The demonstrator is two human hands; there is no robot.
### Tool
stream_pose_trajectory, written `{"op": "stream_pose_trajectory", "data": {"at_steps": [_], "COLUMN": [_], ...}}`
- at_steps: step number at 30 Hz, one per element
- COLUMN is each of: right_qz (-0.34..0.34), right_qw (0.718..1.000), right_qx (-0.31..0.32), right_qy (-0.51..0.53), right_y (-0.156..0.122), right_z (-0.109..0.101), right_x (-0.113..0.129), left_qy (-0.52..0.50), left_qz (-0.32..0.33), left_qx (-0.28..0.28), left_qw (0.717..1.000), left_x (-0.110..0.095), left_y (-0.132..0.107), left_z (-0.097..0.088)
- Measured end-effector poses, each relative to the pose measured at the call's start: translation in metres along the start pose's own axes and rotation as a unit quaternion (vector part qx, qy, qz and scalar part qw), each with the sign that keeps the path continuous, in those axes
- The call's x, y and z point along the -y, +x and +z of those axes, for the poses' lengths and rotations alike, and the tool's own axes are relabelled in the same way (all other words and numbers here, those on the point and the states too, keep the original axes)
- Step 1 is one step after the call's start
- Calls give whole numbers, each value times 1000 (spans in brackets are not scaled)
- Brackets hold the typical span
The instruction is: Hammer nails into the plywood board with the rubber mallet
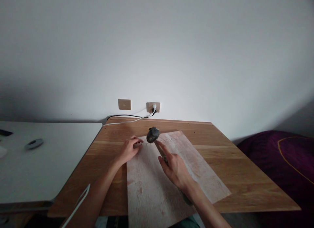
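A pale, reddish-stained board (157,185) lies on a wooden table (233,175). My right hand (173,166) is wrapped round the handle of a hammer, index finger stretched along it. The dark hammer head (152,135) hovers over the board's far left corner. My left hand (130,149) rests at that corner, fingertips pinched together just left of the hammer head, on something too small to make out. A row of faint small marks runs along the board's far edge.
A white table (49,162) adjoins on the left with a tape roll (33,143) on it. Wall sockets (153,107) with a white plug and cables sit behind the table. A purple cushion (282,162) lies to the right.
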State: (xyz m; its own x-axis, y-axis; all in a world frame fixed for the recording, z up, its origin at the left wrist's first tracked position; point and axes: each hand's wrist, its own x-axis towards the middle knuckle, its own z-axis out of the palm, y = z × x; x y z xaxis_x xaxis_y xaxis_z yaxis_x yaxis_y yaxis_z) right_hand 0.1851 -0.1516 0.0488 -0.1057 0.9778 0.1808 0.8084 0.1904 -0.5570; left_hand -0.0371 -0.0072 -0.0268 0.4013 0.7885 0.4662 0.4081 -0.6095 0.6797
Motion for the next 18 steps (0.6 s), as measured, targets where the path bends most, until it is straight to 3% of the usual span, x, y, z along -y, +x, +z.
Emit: {"op": "stream_pose_trajectory", "data": {"at_steps": [7,12,18], "right_qz": [-33,-15,-3], "right_qw": [997,1000,1000], "right_qx": [52,8,9], "right_qy": [-48,-1,5], "right_y": [20,15,8], "right_z": [18,17,10], "right_x": [14,6,7], "left_qy": [6,14,-1], "left_qz": [-29,-32,-14], "left_qx": [-28,-35,6], "left_qw": [999,999,1000], "left_x": [5,4,2], "left_y": [-2,-1,-2], "left_z": [2,5,2]}}
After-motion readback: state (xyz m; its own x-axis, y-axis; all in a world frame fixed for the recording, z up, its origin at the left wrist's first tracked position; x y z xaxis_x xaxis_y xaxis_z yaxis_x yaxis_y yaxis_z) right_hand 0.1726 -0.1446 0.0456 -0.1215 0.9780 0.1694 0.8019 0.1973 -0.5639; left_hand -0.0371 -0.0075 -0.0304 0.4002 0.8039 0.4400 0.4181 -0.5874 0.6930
